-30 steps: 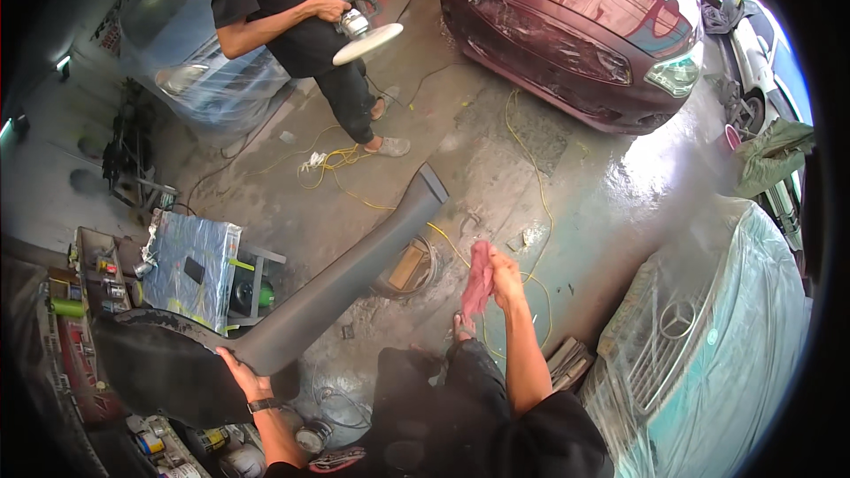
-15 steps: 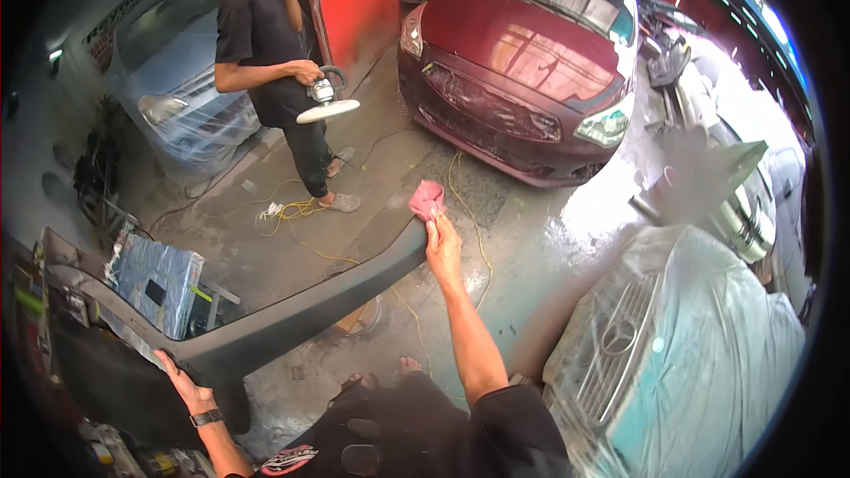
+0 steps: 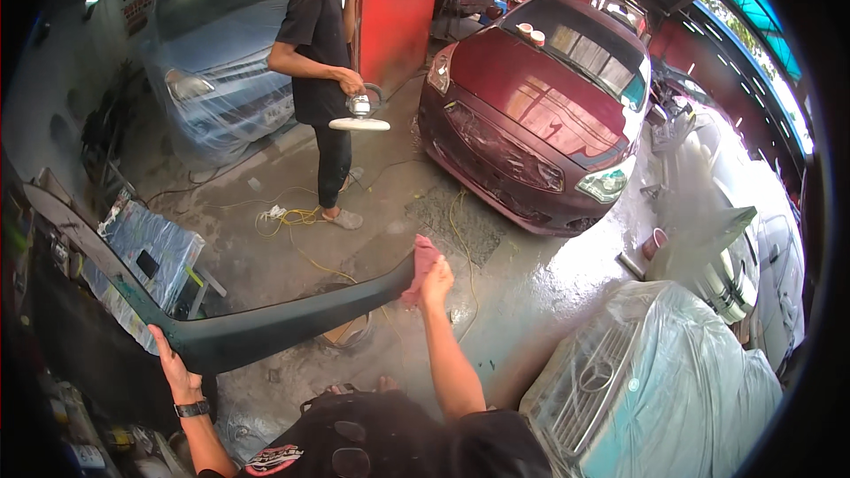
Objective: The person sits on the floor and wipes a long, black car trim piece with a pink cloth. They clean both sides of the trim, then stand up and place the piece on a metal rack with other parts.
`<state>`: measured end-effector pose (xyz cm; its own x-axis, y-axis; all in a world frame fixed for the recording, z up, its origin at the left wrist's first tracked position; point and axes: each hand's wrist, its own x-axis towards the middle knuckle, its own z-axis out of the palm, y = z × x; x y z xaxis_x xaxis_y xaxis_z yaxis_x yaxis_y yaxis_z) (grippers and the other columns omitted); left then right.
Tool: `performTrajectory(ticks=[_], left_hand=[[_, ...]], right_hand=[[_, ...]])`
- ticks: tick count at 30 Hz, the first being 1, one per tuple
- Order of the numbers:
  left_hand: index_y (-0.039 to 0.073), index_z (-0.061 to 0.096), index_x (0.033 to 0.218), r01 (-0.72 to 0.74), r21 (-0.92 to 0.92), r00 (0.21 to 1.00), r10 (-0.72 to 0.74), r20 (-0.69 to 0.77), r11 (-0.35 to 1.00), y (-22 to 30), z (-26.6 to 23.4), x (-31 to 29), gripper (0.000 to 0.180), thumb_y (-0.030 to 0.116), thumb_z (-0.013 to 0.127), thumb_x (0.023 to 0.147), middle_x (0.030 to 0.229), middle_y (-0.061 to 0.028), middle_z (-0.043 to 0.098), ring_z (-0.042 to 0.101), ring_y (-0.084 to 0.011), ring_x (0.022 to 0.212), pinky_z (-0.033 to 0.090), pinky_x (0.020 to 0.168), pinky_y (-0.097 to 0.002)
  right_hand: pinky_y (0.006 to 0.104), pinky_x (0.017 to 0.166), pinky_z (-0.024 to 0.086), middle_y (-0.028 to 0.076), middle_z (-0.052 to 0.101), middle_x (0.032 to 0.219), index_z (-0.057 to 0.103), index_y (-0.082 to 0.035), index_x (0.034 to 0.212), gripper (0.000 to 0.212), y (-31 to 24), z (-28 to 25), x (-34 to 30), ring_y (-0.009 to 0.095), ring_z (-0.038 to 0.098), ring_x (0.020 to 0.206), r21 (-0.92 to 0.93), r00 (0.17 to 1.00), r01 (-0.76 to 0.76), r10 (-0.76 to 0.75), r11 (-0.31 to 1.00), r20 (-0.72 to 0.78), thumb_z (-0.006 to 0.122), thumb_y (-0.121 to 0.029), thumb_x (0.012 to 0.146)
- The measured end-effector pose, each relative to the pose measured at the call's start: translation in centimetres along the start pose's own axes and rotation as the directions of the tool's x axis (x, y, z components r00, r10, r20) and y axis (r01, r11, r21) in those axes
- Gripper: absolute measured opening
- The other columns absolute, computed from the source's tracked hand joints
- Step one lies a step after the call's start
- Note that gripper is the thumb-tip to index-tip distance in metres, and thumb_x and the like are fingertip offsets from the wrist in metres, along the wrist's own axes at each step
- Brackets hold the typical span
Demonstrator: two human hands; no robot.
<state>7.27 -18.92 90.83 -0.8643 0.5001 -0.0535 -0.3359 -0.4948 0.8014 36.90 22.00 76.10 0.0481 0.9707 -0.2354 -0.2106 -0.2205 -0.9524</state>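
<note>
A long, dark, curved car bumper [image 3: 283, 327] stretches across in front of me, with one end at the far left and the other near the middle. My left hand [image 3: 181, 376], with a dark watch on its wrist, grips the bumper's lower edge by the bend; some of its fingers are hidden. At the right end, my right hand [image 3: 436, 283] clasps a pink cloth [image 3: 421, 267] against the bumper's tip. The cloth drapes over the end and down its near side.
A person [image 3: 314, 53] stands ahead holding a polisher [image 3: 359, 115]. Beyond is a maroon car [image 3: 531, 124]; a plastic-covered car [image 3: 655, 381] stands close on my right. Another wrapped car [image 3: 217, 62] sits back left. Yellow cord [image 3: 301, 217] lies on the floor near a plastic-wrapped panel [image 3: 155, 243].
My right hand has moved the pink cloth lower, from above the bumper's tip onto its end. The view has shifted, so the person and cars appear further right.
</note>
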Motion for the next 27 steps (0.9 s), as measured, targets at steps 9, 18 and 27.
performTrajectory(ticks=[9,18,27], left_hand=[[0.003,0.055,0.127,-0.090,0.088,0.980,0.104,-0.172,0.992,3.3,-1.2,-1.6,0.048,0.045,0.047,0.103,0.115,-0.0060,0.064,0.066,-0.0183,0.097,0.053,0.085,-0.0339],[0.005,0.060,0.105,-0.088,0.108,0.995,0.083,0.046,0.990,0.8,5.2,-1.4,0.045,0.048,0.046,0.103,0.100,-0.0035,0.065,0.064,-0.0135,0.087,0.053,0.079,-0.0313],[0.004,0.065,0.092,0.138,0.448,0.969,-0.214,0.122,0.883,-3.8,7.2,-0.4,0.051,0.052,0.053,0.099,0.082,-0.0001,0.063,0.055,-0.0068,0.073,0.045,0.063,-0.0242]], right_hand=[[0.0483,0.108,0.043,0.014,0.051,0.140,0.044,-0.006,0.141,0.052,-8.5,-8.9,-3.9,0.032,0.052,0.127,0.891,0.948,-0.147,-0.196,0.429,0.251,0.045,-0.041,0.103],[0.0389,0.093,0.047,0.017,0.066,0.106,0.067,-0.001,0.117,0.029,-2.4,1.2,-14.8,0.032,0.063,0.101,-0.144,0.396,0.890,-0.577,0.433,0.714,0.064,-0.005,0.089],[0.0454,0.095,0.043,0.015,0.063,0.105,0.063,0.001,0.116,0.038,-1.3,12.1,-28.5,0.034,0.059,0.107,0.255,0.006,0.899,-0.592,0.356,0.806,0.073,-0.018,0.084]])
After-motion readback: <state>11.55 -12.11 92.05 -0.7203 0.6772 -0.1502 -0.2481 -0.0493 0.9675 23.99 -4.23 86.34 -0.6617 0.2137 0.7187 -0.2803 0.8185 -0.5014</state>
